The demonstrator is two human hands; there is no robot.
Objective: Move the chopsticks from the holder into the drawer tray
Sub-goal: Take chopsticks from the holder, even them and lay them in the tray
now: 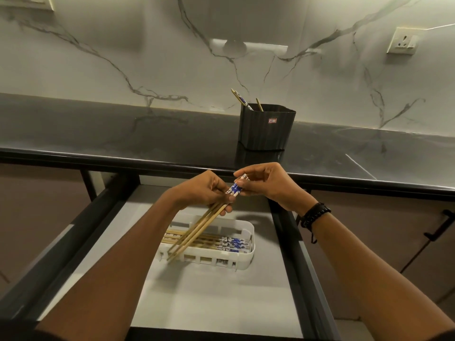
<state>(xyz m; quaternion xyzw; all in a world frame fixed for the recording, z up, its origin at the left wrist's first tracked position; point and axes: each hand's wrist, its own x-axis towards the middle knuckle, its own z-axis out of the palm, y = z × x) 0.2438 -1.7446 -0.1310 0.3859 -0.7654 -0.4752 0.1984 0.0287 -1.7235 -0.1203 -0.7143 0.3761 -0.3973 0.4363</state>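
A dark ribbed holder [267,129] stands on the black countertop with two or three chopsticks [240,99] poking out of its top left. Below it the drawer is pulled out, and a white slotted tray [243,260] in it holds several wooden chopsticks with blue-and-white patterned ends [231,243]. Both hands hold a small bundle of chopsticks [197,230] slanting over the tray. My left hand [204,190] grips the bundle's shafts near the patterned part. My right hand [268,183] pinches the patterned top ends.
The open drawer [216,299] has a pale grey floor and dark side rails. The black countertop edge [123,159] runs across just above the hands. A wall socket [402,41] sits on the marble backsplash at the upper right. A cabinet handle [440,225] is at the right.
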